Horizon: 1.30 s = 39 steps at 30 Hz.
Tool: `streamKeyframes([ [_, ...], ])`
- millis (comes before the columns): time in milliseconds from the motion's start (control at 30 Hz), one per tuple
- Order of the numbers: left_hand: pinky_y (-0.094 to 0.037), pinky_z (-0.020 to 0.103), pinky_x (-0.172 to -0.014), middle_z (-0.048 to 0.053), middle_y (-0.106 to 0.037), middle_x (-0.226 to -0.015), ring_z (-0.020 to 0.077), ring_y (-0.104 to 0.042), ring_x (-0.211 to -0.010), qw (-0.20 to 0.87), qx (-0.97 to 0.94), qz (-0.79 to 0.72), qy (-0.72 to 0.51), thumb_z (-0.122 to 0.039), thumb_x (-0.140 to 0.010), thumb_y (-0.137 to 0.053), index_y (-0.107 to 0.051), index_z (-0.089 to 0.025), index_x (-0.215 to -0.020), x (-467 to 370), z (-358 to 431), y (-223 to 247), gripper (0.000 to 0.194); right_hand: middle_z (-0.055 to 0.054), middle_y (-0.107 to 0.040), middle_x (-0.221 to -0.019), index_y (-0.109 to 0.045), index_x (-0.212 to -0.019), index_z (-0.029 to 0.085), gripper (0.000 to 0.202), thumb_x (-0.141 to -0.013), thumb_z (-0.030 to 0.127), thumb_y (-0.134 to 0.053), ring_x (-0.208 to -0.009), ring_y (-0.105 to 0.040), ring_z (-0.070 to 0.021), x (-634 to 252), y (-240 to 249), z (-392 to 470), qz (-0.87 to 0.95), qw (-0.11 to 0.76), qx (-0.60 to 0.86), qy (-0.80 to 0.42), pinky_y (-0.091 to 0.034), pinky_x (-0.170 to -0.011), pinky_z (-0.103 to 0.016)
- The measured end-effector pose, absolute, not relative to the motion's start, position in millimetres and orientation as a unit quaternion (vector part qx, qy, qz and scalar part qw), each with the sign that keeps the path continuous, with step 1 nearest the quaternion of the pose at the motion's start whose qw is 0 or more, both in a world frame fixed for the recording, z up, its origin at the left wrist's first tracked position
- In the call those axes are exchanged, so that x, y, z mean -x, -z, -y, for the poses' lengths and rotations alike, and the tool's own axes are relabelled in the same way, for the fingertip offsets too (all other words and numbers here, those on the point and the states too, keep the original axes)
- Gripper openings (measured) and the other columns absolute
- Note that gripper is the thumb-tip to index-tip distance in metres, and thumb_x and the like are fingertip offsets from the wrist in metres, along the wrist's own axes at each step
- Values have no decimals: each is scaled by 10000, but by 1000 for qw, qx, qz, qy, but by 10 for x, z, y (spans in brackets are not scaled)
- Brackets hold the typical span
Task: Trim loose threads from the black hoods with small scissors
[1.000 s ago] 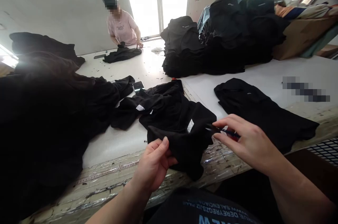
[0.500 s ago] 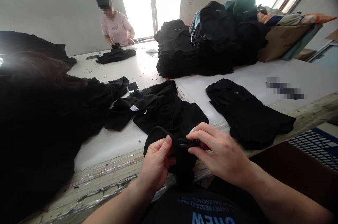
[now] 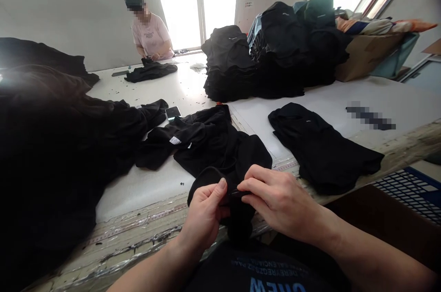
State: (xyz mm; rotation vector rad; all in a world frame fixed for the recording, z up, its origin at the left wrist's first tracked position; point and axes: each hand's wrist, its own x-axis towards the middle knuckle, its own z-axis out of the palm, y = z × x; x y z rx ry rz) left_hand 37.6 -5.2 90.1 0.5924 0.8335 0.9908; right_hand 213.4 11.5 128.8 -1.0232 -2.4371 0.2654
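My left hand [image 3: 208,202] pinches the near edge of a black garment [image 3: 220,145] between thumb and fingers. A pair of thread snips [image 3: 235,193] is in my right hand [image 3: 275,195], its thin blades pointing left at the pinched cloth. Most of the snips is hidden behind my fingers. The tips lie close to my left thumb; whether they touch the cloth I cannot tell. The garment spreads loosely over the table, with a white label [image 3: 175,140] showing, and its near end hangs over the edge.
To the left rises a large heap of black clothes [image 3: 51,154]. A flat black garment [image 3: 324,145] lies at the right, with tall stacks [image 3: 230,62] behind. A phone [image 3: 173,113] rests beyond my garment. Across the table [image 3: 193,85] a person [image 3: 153,37] handles dark cloth. A blue crate [image 3: 409,191] stands lower right.
My right hand has moved slightly left with the snips, closer to my left thumb. My left hand has barely shifted. Across the table, the person's hands have come together over the dark cloth.
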Motion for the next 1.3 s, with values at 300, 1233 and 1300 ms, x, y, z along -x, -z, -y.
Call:
streamKeyframes([
  [300, -466, 235, -582, 50, -622, -686, 129, -579, -626, 758, -235, -392, -466, -441, -785, -676, -663, -112, -747, -439, 16, -876, 331, -48, -592, -880, -591, -922, 206, 81, -842, 191, -583, -699, -574, -139, -2117, -1255, -116, 798, 389, 428, -173, -484, -575, -244],
  [1233, -290, 162, -365, -39, -543, -568, 39, -429, -376, 719, -455, -424, -311, -311, -663, -775, -625, -140, -740, -327, -383, -730, 240, -26, -613, -798, -632, -897, 161, 159, -784, 272, -619, -699, -552, -139, -2256, -855, -435, 678, 315, 509, -426, -440, -602, -259],
  [1300, -277, 162, -355, -45, -537, -564, 32, -415, -361, 729, -439, -423, -313, -305, -655, -777, -620, -140, -725, -332, -381, -708, 238, -44, -621, -927, -631, -978, 181, 209, -772, 217, -633, -803, -573, -161, -2300, -935, -437, 741, 305, 505, -322, -468, -686, -281],
])
